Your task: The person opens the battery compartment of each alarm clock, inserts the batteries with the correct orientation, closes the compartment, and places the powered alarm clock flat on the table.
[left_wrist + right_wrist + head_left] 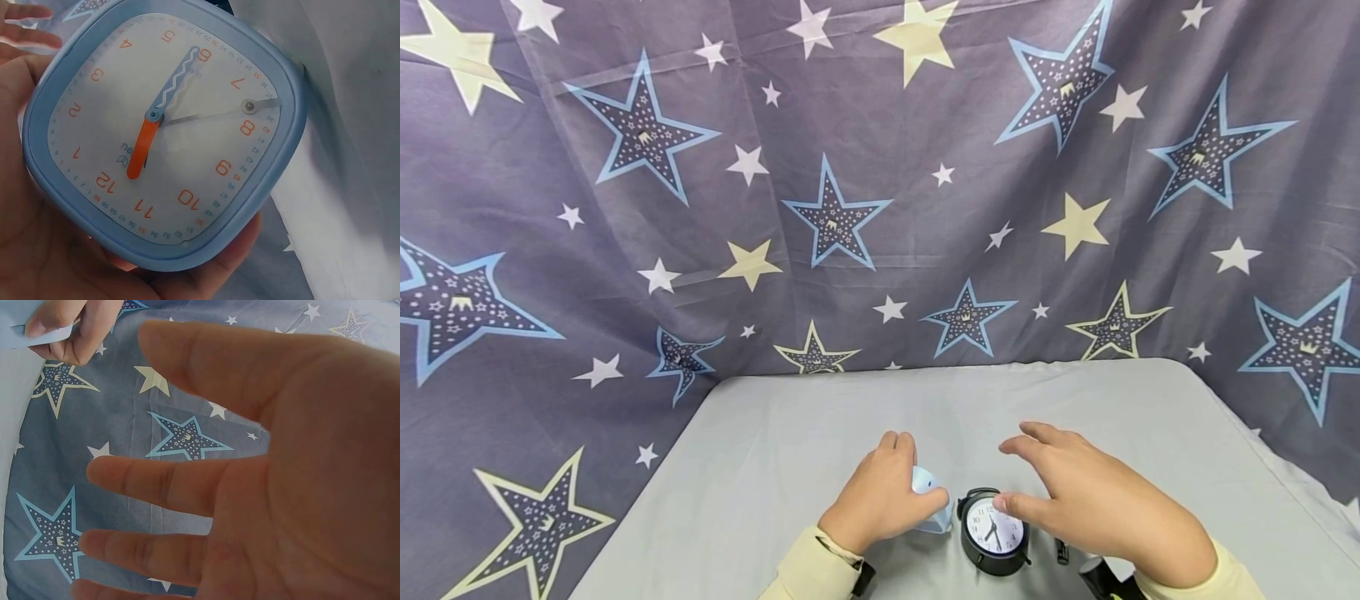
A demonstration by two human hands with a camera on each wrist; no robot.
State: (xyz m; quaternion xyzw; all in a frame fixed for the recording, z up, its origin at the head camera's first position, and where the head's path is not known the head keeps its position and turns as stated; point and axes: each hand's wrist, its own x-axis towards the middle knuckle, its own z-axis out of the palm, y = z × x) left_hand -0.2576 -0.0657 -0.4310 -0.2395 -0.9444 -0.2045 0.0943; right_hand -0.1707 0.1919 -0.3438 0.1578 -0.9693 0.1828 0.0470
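Observation:
A blue square-faced clock (206, 150) with rounded corners, orange numerals and an orange hour hand fills the left wrist view. My left hand (883, 496) grips it round the edges; in the head view much of the clock is hidden behind that hand. Just to its right, a round black alarm clock (993, 533) with a white dial lies face up on the table. Over its right side hovers my right hand (1082, 492), fingers spread and holding nothing. The thumb overlaps the dial's edge in the head view. An empty palm shows in the right wrist view.
A small dark cylinder (1062, 552) lies right of the alarm clock. Another black object (1101, 575) sits by the right sleeve. Grey cloth covers the table (790, 467). Behind it hangs a dark star-patterned curtain (917, 275), which also runs along both sides.

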